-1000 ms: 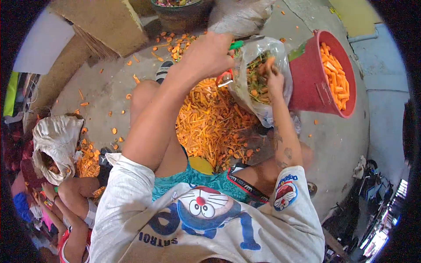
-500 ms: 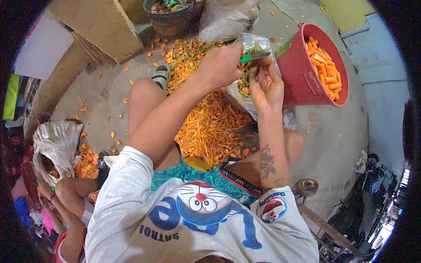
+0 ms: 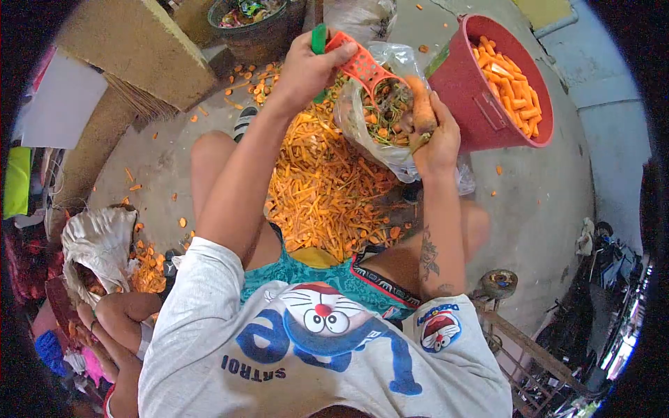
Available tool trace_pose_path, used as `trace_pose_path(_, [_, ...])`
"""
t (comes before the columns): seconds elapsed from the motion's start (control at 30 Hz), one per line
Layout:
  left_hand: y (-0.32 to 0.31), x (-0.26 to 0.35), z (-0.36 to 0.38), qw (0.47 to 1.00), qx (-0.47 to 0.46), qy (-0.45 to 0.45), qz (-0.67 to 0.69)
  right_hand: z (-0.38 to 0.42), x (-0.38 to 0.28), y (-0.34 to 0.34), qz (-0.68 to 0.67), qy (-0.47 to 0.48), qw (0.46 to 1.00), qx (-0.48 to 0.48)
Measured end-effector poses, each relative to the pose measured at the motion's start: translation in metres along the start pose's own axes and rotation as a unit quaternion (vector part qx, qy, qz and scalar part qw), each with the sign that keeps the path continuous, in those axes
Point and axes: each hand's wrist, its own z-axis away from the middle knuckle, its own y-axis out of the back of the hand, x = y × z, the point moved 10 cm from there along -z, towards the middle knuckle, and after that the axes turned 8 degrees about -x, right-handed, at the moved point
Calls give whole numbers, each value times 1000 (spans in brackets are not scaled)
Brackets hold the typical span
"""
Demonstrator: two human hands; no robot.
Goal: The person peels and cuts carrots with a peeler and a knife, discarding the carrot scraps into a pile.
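Note:
An orange-red perforated peeler (image 3: 362, 66) is gripped in my left hand (image 3: 306, 66), its looped head pointing right and down. A green piece (image 3: 319, 40) also sticks out of that same hand; no blade shows on it now. My right hand (image 3: 439, 139) is wrapped round an unpeeled carrot (image 3: 421, 104), its dark stem end toward my palm. The peeler's head is close to the carrot's left side. Just behind both hands stands a clear plastic bag (image 3: 348, 115) with carrot tops and cut ends in it.
Orange peelings (image 3: 327, 188) lie heaped between my legs. A red bucket (image 3: 453, 104) of peeled carrots stands at the right. A dark tub (image 3: 254, 35) and a large sack (image 3: 359, 19) are at the back. Another person's arm (image 3: 104, 341) shows at lower left, near a white sack (image 3: 101, 240).
The green-handled blade no longer points out over my right hand; the peeler now shows in my left hand, which moved left and up. My right hand, palm-up before, now grips the carrot.

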Motion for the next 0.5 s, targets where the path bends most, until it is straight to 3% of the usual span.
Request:
trace_pose_path(0.13, [-27,0,11,1000,10,-2,9,5,5,-17,23,7,999,21])
trace_pose_path(0.2, [-53,40,24,972,-42,-201,-113,16,2,-31,23,11,996,82])
trace_pose_path(0.27, [-37,40,21,982,-33,-169,-81,15,9,-20,23,0,999,35])
trace_pose_path(0.33, [20,43,8,965,110,-190,-144,17,12,-22,20,-9,1000,-12])
trace_pose_path(0.37, [43,34,6,971,152,-164,-78,18,13,-26,8,-19,1000,-21])
trace_pose_path(0.43, [34,34,15,976,159,-134,-61,11,12,-35,-23,-40,994,-94])
trace_pose_path(0.47, [27,31,17,980,165,-103,-42,9,14,-31,-23,-37,995,-95])
trace_pose_path(0.5, [6,28,18,979,110,-137,-103,10,10,-32,-11,-20,999,-28])
